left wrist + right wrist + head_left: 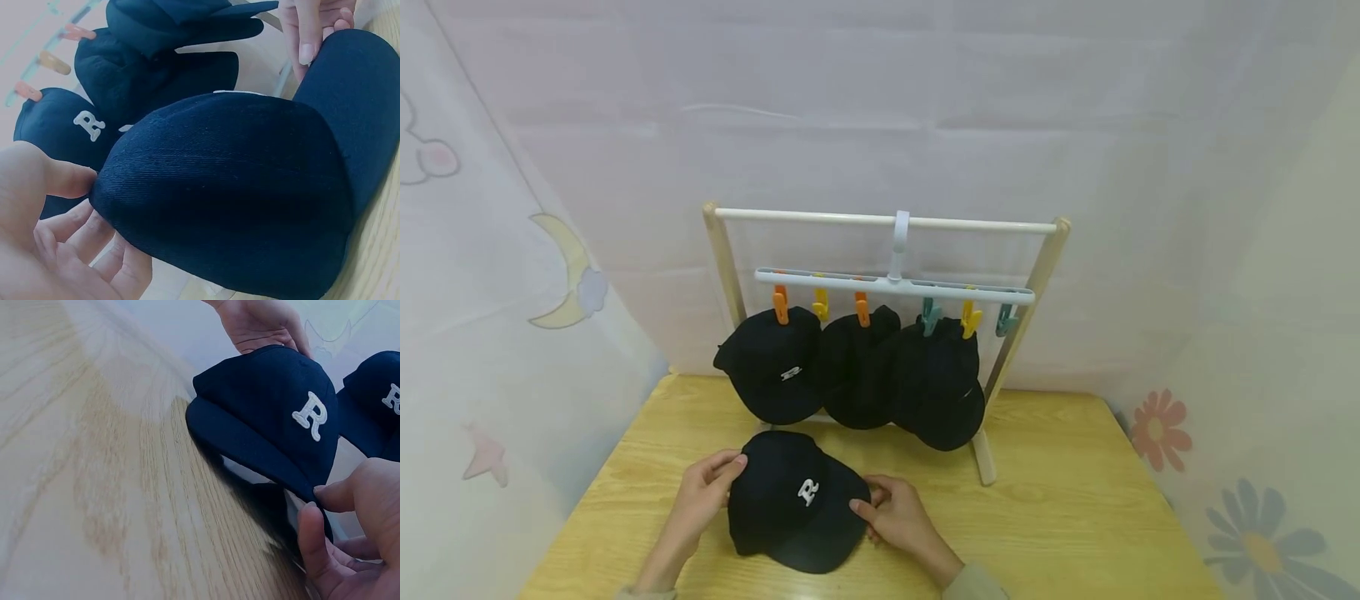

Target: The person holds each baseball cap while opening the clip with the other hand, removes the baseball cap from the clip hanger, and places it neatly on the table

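Note:
Both hands hold a dark baseball cap (pixel 775 492) with a white letter R on its front, low over the near part of the table. The left hand (pixel 703 492) pinches the edge of the crown between thumb and fingers, as the left wrist view shows at the cap's crown (pixel 219 181). At the other side, the right hand (pixel 895 517) pinches the brim near its corner, thumb on top. In the right wrist view the brim (pixel 250 444) tilts over the wood, its underside partly in shadow.
Behind stands a wooden rack with a white rail (pixel 820 217). From it hangs a pale blue clip hanger (pixel 850 282) with orange, yellow and teal clothespins. Several dark caps (pixel 775 367) hang there in a row. One teal clothespin (pixel 1006 319) at the right end holds nothing. The rack's foot (pixel 983 458) reaches forward on the table (pixel 1060 500).

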A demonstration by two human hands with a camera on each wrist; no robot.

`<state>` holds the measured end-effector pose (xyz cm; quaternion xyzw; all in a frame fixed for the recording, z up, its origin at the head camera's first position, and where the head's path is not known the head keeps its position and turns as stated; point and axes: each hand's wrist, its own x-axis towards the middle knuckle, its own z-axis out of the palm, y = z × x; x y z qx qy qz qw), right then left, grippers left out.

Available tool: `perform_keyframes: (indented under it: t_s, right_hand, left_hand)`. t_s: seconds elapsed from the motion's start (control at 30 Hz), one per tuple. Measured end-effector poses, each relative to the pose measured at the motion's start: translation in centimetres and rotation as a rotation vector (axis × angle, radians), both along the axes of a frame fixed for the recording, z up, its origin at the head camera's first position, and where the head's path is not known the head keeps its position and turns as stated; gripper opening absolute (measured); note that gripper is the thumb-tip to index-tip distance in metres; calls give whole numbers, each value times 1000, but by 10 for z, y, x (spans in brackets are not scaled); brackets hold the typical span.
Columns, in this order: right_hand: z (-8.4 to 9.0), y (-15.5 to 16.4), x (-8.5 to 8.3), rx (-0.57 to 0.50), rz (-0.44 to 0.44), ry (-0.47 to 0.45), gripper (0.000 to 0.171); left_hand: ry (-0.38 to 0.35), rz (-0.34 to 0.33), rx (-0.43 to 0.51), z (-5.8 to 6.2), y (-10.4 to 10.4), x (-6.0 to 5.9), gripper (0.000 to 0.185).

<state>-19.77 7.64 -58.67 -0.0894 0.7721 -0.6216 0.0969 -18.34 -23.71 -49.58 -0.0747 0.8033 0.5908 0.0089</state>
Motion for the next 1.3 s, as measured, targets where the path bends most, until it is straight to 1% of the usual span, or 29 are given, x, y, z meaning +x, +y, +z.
perform_keyframes:
  t_s: [0.17, 0.3, 0.4, 0.53, 0.57, 0.63, 0.73, 0.87, 0.93, 1.0, 1.1, 1.2, 1.3]
  right_hand:
    - [-1, 5, 2, 5, 1, 14, 57]
    - [-1, 6, 3, 27, -9, 32, 54]
    - [-1, -2, 3, 72, 7, 62, 49]
    - [1, -21, 1, 103, 82, 107, 45]
    - [3, -24, 0, 101, 97, 122, 44]
    - [5, -28, -1, 102, 104, 137, 43]
    - [7, -23, -2, 135, 68, 156, 42]
    - [9, -9, -2, 177, 25, 176, 43]
    - [11, -1, -1, 173, 23, 184, 44]
    - [16, 7, 1, 155, 25, 189, 43]
    - [24, 20, 5, 118, 35, 202, 38]
    - [35, 35, 11, 95, 40, 226, 29]
    - [49, 54, 17, 83, 38, 242, 23]
  left_hand:
    - [1, -1, 7, 2, 6, 0, 38]
    - [-3, -12, 1, 0, 6, 1, 41]
    - [-39, -3, -7, -2, -4, 6, 49]
    - [-135, 61, -47, 0, -28, 19, 58]
    - [-154, 73, -58, 1, -32, 21, 60]
    - [-176, 75, -85, 2, -38, 22, 64]
    - [-171, 41, -126, 2, -38, 18, 70]
    - [-151, -1, -200, 1, -29, 9, 76]
    - [-152, -10, -221, 1, -24, 6, 77]
    - [-146, -20, -222, 1, -21, 4, 77]
    - [-139, -37, -245, 3, -16, 3, 78]
    - [-92, -42, -289, 5, -10, 2, 74]
    - [-10, -24, -315, 8, -3, 1, 65]
